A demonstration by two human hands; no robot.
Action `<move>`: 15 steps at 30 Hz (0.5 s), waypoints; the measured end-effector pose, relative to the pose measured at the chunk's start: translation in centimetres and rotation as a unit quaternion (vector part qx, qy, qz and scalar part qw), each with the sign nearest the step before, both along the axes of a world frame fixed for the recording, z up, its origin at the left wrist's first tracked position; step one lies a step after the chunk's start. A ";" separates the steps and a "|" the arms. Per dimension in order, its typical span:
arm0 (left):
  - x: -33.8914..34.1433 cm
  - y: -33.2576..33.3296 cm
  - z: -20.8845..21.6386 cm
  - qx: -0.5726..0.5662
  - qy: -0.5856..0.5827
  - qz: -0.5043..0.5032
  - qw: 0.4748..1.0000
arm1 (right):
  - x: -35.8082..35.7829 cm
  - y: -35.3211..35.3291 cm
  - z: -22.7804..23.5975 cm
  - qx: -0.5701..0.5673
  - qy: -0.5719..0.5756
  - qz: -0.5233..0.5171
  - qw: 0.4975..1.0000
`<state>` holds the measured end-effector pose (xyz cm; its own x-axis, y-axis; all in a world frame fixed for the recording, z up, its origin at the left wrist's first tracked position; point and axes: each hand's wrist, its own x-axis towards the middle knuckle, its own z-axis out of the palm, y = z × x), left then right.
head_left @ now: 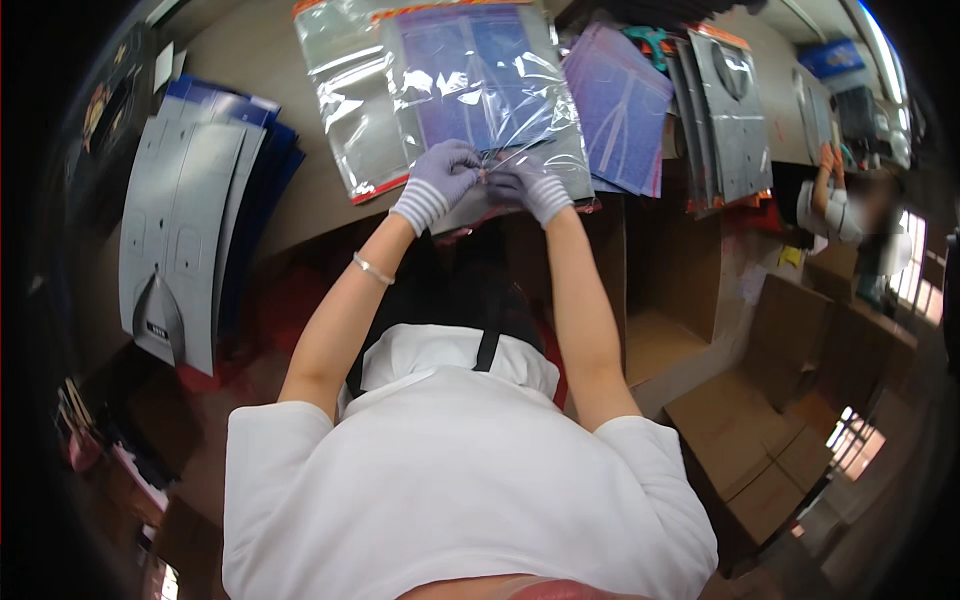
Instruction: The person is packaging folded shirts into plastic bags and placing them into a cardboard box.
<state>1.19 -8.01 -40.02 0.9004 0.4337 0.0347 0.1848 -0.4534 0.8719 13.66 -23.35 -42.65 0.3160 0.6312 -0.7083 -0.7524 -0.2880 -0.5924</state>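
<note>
Both hands wear lavender gloves with white-striped cuffs and meet at the near end of a clear plastic bag [560, 100]. Inside the bag lies a flat purple-blue panel [465, 70], with glare on the film over it. My left hand [445, 178] is closed, its fingertips pinching the bag's near edge. My right hand [527, 185] sits close beside it, fingers bent at the same edge and partly behind shiny film; what exactly they grip is hard to see. Another clear bag [350, 110] with an orange top edge and a red lower edge lies under and to the left.
Grey panels [185, 220] stacked over blue ones overhang the table's left side. On the right are purple sheets [618, 110], bagged grey panels [728, 110] and a teal-handled tool [648, 42]. Cardboard boxes [750, 440] stand at lower right. Another person [835, 205] works at far right.
</note>
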 end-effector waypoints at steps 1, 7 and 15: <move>-1.1 1.1 -2.4 -0.037 -0.020 0.033 0.999 | -0.1 0.1 0.5 -0.069 -0.002 0.073 0.995; -10.5 3.1 -5.8 -0.415 0.197 0.149 0.876 | -4.6 -6.2 -0.8 -0.082 -0.528 0.183 0.825; -11.2 -2.2 -8.1 -0.488 0.270 0.212 0.802 | -11.6 2.3 -1.7 0.003 -0.711 0.376 0.595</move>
